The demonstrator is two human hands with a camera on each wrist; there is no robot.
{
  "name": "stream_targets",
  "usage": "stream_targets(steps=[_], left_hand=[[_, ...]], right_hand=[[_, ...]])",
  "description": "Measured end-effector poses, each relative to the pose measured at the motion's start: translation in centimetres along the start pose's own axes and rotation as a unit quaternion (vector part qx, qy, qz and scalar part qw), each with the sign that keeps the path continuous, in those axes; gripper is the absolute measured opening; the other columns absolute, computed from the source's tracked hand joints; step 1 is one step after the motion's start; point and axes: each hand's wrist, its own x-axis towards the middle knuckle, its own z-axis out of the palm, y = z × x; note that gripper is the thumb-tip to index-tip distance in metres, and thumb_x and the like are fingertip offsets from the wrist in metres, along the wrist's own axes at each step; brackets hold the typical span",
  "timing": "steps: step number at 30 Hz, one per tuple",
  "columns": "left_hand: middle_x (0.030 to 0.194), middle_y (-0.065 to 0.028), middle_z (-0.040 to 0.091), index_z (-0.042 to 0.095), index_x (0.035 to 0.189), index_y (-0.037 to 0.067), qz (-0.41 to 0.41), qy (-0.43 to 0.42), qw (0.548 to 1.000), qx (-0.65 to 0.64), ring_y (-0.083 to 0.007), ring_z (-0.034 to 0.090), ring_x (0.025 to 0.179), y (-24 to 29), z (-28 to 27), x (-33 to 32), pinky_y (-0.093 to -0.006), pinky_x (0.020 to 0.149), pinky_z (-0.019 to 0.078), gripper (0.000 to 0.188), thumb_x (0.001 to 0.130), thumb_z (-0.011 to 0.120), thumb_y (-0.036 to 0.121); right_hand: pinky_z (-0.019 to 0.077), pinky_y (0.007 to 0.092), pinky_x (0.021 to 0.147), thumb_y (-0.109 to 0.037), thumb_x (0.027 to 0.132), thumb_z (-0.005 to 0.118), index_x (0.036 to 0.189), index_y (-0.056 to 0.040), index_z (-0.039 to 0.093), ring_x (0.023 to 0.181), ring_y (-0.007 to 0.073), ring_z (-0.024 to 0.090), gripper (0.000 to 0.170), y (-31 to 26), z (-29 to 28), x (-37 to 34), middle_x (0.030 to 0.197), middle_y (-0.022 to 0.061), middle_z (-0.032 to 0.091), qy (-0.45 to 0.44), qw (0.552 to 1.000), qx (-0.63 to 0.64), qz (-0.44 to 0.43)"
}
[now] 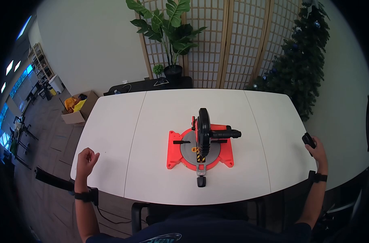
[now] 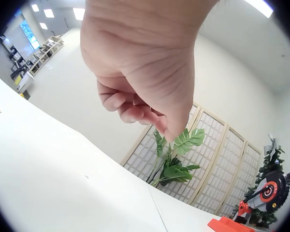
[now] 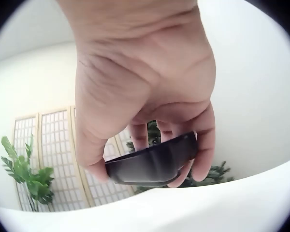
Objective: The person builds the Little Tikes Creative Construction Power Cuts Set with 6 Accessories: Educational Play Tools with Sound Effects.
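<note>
A red and grey miter saw (image 1: pixel 174 152) with a black blade guard (image 1: pixel 204 129) stands upright mid-table; its red base (image 2: pixel 228 225) shows at the lower right of the left wrist view. My left hand (image 1: pixel 86 161) is above the table's left side, holding nothing. In the left wrist view, the fingers of this hand (image 2: pixel 140 72) hang loosely curled. At the table's right edge my right hand (image 1: pixel 320 154) grips a small black object (image 1: pixel 308 140). In the right wrist view, the thumb and fingers of that hand (image 3: pixel 147 92) hold the black object (image 3: pixel 152 162) from both sides.
The white table (image 1: pixel 111 141) has two seams. Behind it are a low black stand (image 1: pixel 131 87) with a potted plant (image 1: pixel 174 36), a folding screen (image 1: pixel 249 40) and a decorated tree (image 1: pixel 297 60). A cardboard box (image 1: pixel 74 117) stands left; a chair (image 1: pixel 136 214) is at the front.
</note>
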Motion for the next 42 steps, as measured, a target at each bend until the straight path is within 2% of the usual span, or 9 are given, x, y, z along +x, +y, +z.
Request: stream_targets(steps=[6,9,15,18,20,26,29,38,42], left_hand=[[0.064,0.0048,0.045,0.048,0.074,0.007,0.082,-0.008,0.996,0.032,-0.0032,0.038,0.06,4.1,-0.1,1.2,-0.0222,0.052,0.0304,0.032,0.09,0.076,0.01],[0.062,0.0043,0.044,0.047,0.074,0.006,0.089,-0.009,0.996,-0.007,-0.0034,0.038,0.059,6.3,0.5,1.8,-0.0224,0.051,0.0299,0.032,0.089,0.075,0.01],[0.066,0.0025,0.045,0.043,0.074,0.008,0.135,-0.046,0.989,-0.038,-0.0068,0.039,0.062,7.3,1.7,3.2,-0.0249,0.053,0.0304,0.035,0.087,0.076,0.01],[0.072,0.0005,0.046,0.043,0.076,0.008,0.223,-0.003,0.975,0.005,-0.0102,0.042,0.067,13.0,2.8,3.7,-0.0267,0.059,0.0323,0.033,0.084,0.075,0.009],[0.078,-0.0013,0.047,0.045,0.08,0.008,0.209,-0.008,0.978,0.006,-0.0136,0.045,0.072,15.7,3.3,3.9,-0.0279,0.064,0.0337,0.03,0.081,0.075,0.009],[0.084,-0.0019,0.048,0.047,0.085,0.009,0.278,-0.05,0.958,-0.055,-0.0144,0.045,0.077,21.7,4.7,4.4,-0.0289,0.069,0.0355,0.031,0.078,0.077,0.012],[0.084,-0.0015,0.05,0.048,0.086,0.01,0.289,-0.067,0.953,-0.064,-0.0143,0.048,0.078,23.8,5.1,4.6,-0.0292,0.07,0.0364,0.031,0.077,0.077,0.012],[0.109,-0.0041,0.063,0.055,0.107,0.01,0.371,-0.136,0.906,-0.15,-0.0159,0.057,0.095,28.3,5.3,4.9,-0.031,0.082,0.0433,0.038,0.078,0.079,0.015],[0.123,-0.0072,0.063,0.056,0.123,0.009,0.38,-0.154,0.894,-0.177,-0.0182,0.06,0.102,30.6,5.0,4.4,-0.0328,0.088,0.0452,0.054,0.077,0.082,0.018]], right_hand=[[0.0495,0.0359,0.096,-0.016,0.086,0.076,0.134,0.0011,0.049,0.107,0.0221,0.06,0.058,-6.7,0.9,0.3,0.11,0.0127,0.06,0.001,0.988,0.041,-0.149],[0.0439,0.0342,0.103,-0.009,0.087,0.073,0.138,-0.002,0.036,0.116,0.0211,0.053,0.064,-11.7,0.9,-0.8,0.122,0.0129,0.053,-0.095,0.975,0.111,-0.168],[0.0489,0.0311,0.092,-0.016,0.082,0.082,0.126,-0.0036,0.047,0.105,0.0197,0.058,0.057,-20.3,1.4,-2.7,0.114,0.0122,0.059,-0.121,0.959,0.08,-0.244],[0.0507,0.0329,0.095,-0.019,0.075,0.087,0.12,-0.0038,0.056,0.104,0.022,0.064,0.057,-23.9,2.1,-3.6,0.109,0.0124,0.065,-0.083,0.943,0.078,-0.314],[0.0528,0.034,0.095,-0.019,0.072,0.091,0.12,-0.0048,0.057,0.102,0.0218,0.067,0.06,-26.1,1.9,-4.3,0.107,0.0116,0.067,-0.112,0.927,0.083,-0.347],[0.0523,0.0328,0.097,-0.021,0.07,0.091,0.123,-0.001,0.055,0.107,0.0202,0.067,0.067,-30.6,2.6,-5.8,0.112,0.0108,0.067,-0.206,0.905,0.199,-0.314],[0.0429,0.032,0.105,-0.007,0.07,0.074,0.134,0.0005,0.049,0.117,0.0186,0.057,0.07,-32.4,2.6,-6.4,0.121,0.0103,0.059,-0.277,0.892,0.209,-0.291],[0.0464,0.0342,0.105,-0.01,0.075,0.081,0.137,0.0026,0.051,0.117,0.0199,0.061,0.07,-36.0,3.5,-6.8,0.124,0.0114,0.063,-0.212,0.834,0.187,-0.474],[0.0481,0.0339,0.104,-0.011,0.076,0.084,0.135,0.003,0.053,0.117,0.0192,0.062,0.068,-37.1,4.2,-7.4,0.123,0.0112,0.065,-0.221,0.831,0.267,-0.436]])
